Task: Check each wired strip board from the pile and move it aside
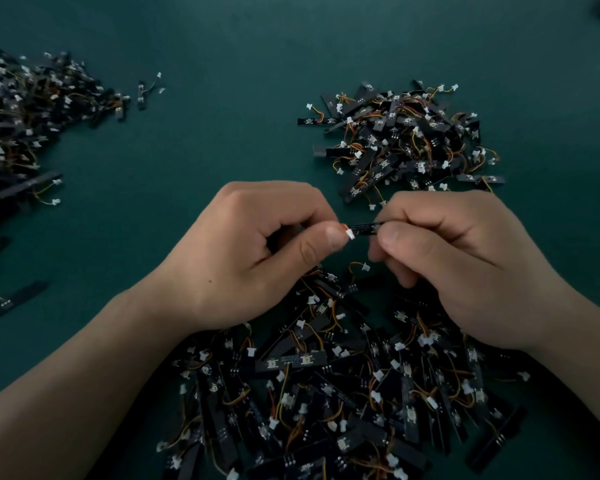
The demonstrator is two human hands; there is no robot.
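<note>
The near pile point(326, 393) of black strip boards, each trailing orange and yellow wires with white plugs, spreads under both wrists. Just above it, one thin black strip board point(364, 227) is held level. The left hand point(253, 258) pinches its white-plug end between thumb and forefinger, and the right hand point(465, 265) pinches the other end, its other fingers curled. Far left of the pile sprawls a second heap point(25, 116). Beyond the pile to the right lies a smaller heap point(406, 147). All rest on a dark green mat point(222, 46).

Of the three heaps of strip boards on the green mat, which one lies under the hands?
The nearest heap, at bottom centre: the left hand and the right hand hang over it. The upper-right heap lies beyond them, the left heap far aside.
</note>
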